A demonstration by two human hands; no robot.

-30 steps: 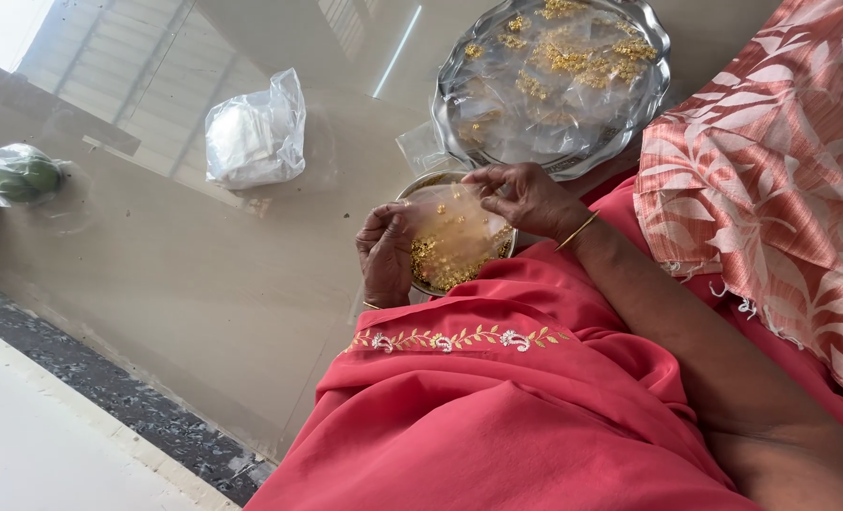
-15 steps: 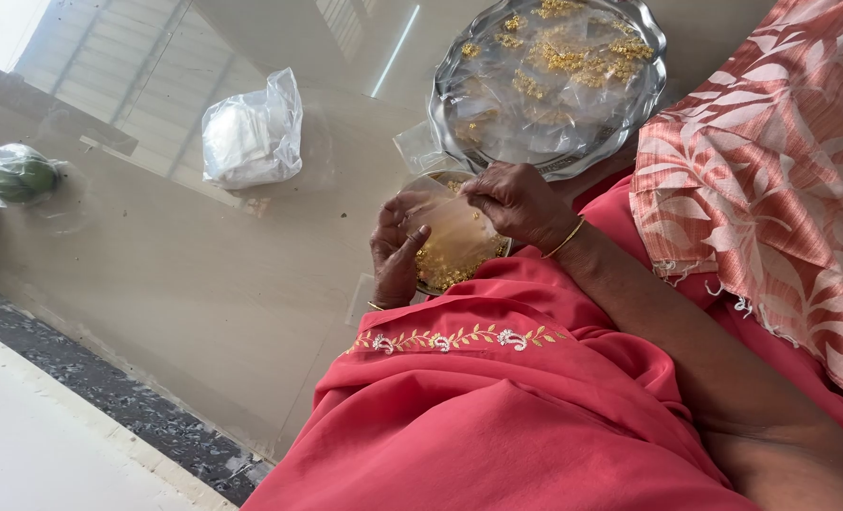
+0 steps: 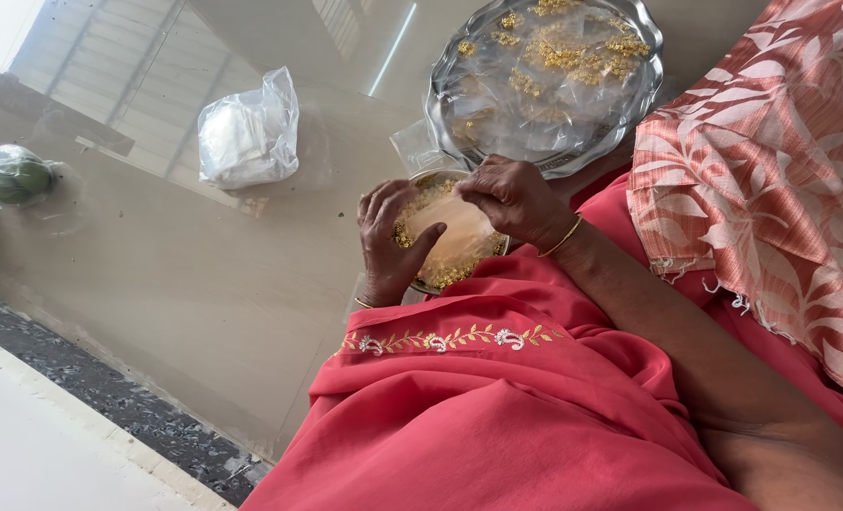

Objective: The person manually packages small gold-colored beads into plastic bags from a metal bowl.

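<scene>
A small steel bowl point(image 3: 452, 276) of tiny golden pieces rests on my lap, on the red cloth point(image 3: 497, 407). Over it lies a small clear plastic pouch point(image 3: 445, 232). My left hand point(image 3: 385, 248) grips the pouch's left side, thumb on top and fingers curled along the bowl's edge. My right hand point(image 3: 511, 201), with a thin gold bangle at the wrist, pinches the pouch's upper edge. Just beyond the hands is a large round steel tray point(image 3: 630, 104) holding clear pouches and clusters of golden pieces.
A knotted white plastic bag point(image 3: 246, 137) sits on the glossy beige floor point(image 3: 175, 274) to the left. A green fruit in clear plastic point(image 3: 9, 178) lies at the far left. A peach leaf-patterned cloth point(image 3: 772, 180) hangs at the right. A dark speckled strip point(image 3: 109, 416) borders the floor.
The clear pouch now lies flat across the bowl, hiding most of the golden pieces. My left hand has shifted from cupping the bowl's rim to gripping the pouch; my right hand moved slightly up.
</scene>
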